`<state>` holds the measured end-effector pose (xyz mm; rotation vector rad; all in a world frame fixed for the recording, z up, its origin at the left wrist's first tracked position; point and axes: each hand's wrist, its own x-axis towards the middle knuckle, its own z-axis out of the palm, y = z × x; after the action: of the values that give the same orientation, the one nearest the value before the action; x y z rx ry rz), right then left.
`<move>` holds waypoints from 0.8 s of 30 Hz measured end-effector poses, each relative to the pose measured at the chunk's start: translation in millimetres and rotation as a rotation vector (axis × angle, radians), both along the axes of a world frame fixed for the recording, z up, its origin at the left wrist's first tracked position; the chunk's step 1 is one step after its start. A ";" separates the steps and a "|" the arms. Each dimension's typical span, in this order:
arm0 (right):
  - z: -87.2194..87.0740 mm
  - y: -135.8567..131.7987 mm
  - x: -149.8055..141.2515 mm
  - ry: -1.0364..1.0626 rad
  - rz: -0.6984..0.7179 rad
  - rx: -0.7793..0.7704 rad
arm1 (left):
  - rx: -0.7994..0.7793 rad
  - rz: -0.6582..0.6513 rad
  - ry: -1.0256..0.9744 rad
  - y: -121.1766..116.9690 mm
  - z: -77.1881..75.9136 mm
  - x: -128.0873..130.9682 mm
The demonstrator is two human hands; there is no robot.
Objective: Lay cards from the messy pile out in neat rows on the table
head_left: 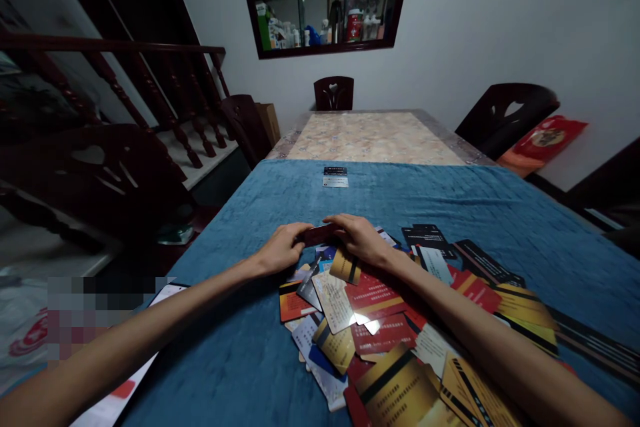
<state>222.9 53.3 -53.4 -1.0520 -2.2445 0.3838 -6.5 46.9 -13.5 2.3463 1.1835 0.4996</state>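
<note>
Card pile (387, 330) on cloth (225, 347) — two cards (335, 182) behind.

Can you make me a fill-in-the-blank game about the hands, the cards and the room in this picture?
1. A dark red flat thing is held between the left hand and the ____.
2. The cloth under the big pile of cards is ____.
3. Beyond both hands, just past a pale card, lies a ____ card.
4. Heart-shaped holes are cut in the backs of the ____.

Missing words: right hand; blue; black; chairs.

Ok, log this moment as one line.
left hand, right hand: both holding dark red card | near: card pile | farther: other cards | surface: blue cloth
</note>
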 end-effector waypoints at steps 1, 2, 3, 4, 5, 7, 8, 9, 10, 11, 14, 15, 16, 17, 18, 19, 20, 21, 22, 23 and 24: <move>-0.5 0.1 -0.2 -0.002 -0.005 0.008 | 0.018 0.006 0.001 -0.6 1.0 1.3; -0.9 0.1 -0.5 -0.006 -0.012 0.016 | 0.033 0.011 0.000 -1.0 1.8 2.9; -1.0 -0.1 -0.7 -0.011 -0.018 0.022 | 0.043 0.014 -0.003 -1.2 2.5 4.7; -1.0 -0.5 -1.0 -0.015 -0.023 0.027 | 0.051 0.017 -0.007 -1.2 2.8 6.6; -0.7 -1.0 -1.3 -0.018 -0.027 0.029 | 0.055 0.018 -0.009 -0.9 2.9 8.5; 0.3 -2.1 -2.0 -0.023 -0.040 0.029 | 0.057 0.021 -0.004 0.4 2.3 11.9; 1.1 -2.8 -2.3 -0.029 -0.050 0.031 | 0.056 0.022 0.000 1.3 1.9 13.2; 2.0 -3.4 -2.6 -0.041 -0.061 0.034 | 0.054 0.022 0.004 2.3 1.5 14.3; 3.0 -3.9 -2.9 -0.058 -0.073 0.039 | 0.053 0.024 0.006 3.2 1.2 15.0; 4.3 -4.5 -3.1 -0.079 -0.085 0.048 | 0.052 0.027 0.008 4.1 1.2 15.5; 9.5 -6.5 -3.6 -0.156 -0.117 0.095 | 0.053 0.034 0.007 6.6 2.1 16.3; 11.7 -7.4 -3.7 -0.186 -0.126 0.113 | 0.052 0.036 0.004 7.5 2.6 16.6; 14.0 -8.3 -3.8 -0.219 -0.136 0.128 | 0.053 0.041 0.000 8.5 3.1 17.0; 16.3 -9.4 -3.9 -0.255 -0.144 0.139 | 0.053 0.047 -0.006 9.6 3.5 17.6; 18.4 -10.3 -4.0 -0.290 -0.152 0.145 | 0.054 0.053 -0.012 11.0 3.8 18.2; 20.3 -11.1 -4.1 -0.319 -0.161 0.148 | 0.055 0.057 -0.019 12.5 4.0 19.0; 21.9 -11.6 -4.1 -0.341 -0.169 0.149 | 0.055 0.060 -0.027 14.1 4.0 19.9; 23.1 -11.8 -3.9 -0.355 -0.174 0.150 | 0.053 0.060 -0.037 15.8 4.0 20.8; 24.0 -11.7 -3.6 -0.361 -0.176 0.152 | 0.051 0.057 -0.049 17.5 3.9 21.7; 24.6 -11.2 -3.1 -0.362 -0.177 0.155 | 0.052 0.054 -0.060 19.1 4.0 22.6; 25.0 -10.6 -2.4 -0.361 -0.176 0.159 | 0.055 0.052 -0.068 20.7 4.1 23.4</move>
<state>220.5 42.7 -28.4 -1.3031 -2.4173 -0.0660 16.9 67.6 -9.3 2.3295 1.2166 0.6325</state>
